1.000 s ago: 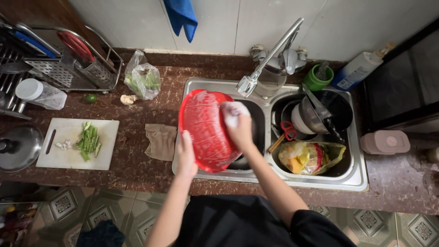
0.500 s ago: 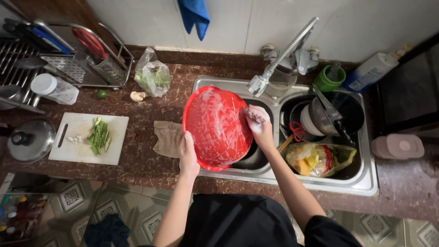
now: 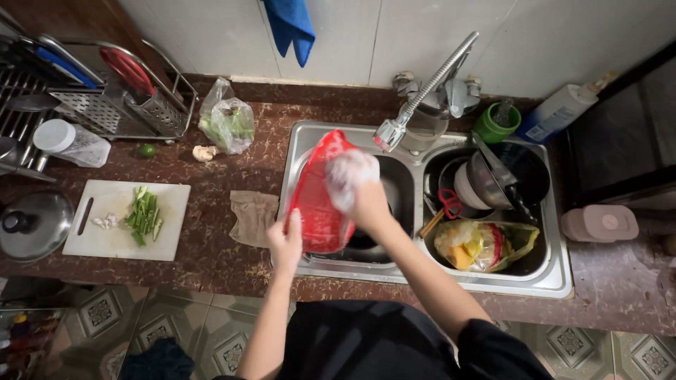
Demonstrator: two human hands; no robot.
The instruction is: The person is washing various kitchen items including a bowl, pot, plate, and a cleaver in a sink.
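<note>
A person stood at a steel double sink (image 3: pixel 299 141) set in a speckled brown counter (image 3: pixel 232 260), holding a red plastic basin (image 3: pixel 320 200) tilted on its edge over the left bowl. The left hand (image 3: pixel 286 243) gripped the basin's lower rim, fingers curled around it. The right hand (image 3: pixel 362 197), coated in white soap foam, pressed against the basin's upper part; whether it was clutching a sponge or cloth under the foam could not be made out. A long flexible tap (image 3: pixel 422 95) hung just above the basin.

The right bowl of the sink was crowded with a dark pot (image 3: pixel 524 172), a metal pan (image 3: pixel 482 183), red-handled scissors (image 3: pixel 447 205) and a bag of food scraps (image 3: pixel 486 245). A green cup (image 3: pixel 496 123) and a white squeeze bottle (image 3: pixel 560 112) stood behind it, and a pale pink lidded box (image 3: pixel 598 224) sat on the counter to the right.

To the left of the sink, a crumpled brown rag (image 3: pixel 253 217) lay just beside the rim. Farther left, a white cutting board (image 3: pixel 127 219) carried chopped green vegetables (image 3: pixel 144 214). A clear bag of greens (image 3: pixel 229 125), a piece of ginger (image 3: pixel 204 152), a small lime (image 3: pixel 146 150), a wire dish rack (image 3: pixel 120 98) and a pot lid (image 3: pixel 32 225) lay around it. A blue cloth (image 3: pixel 290 24) hung on the tiled wall.
</note>
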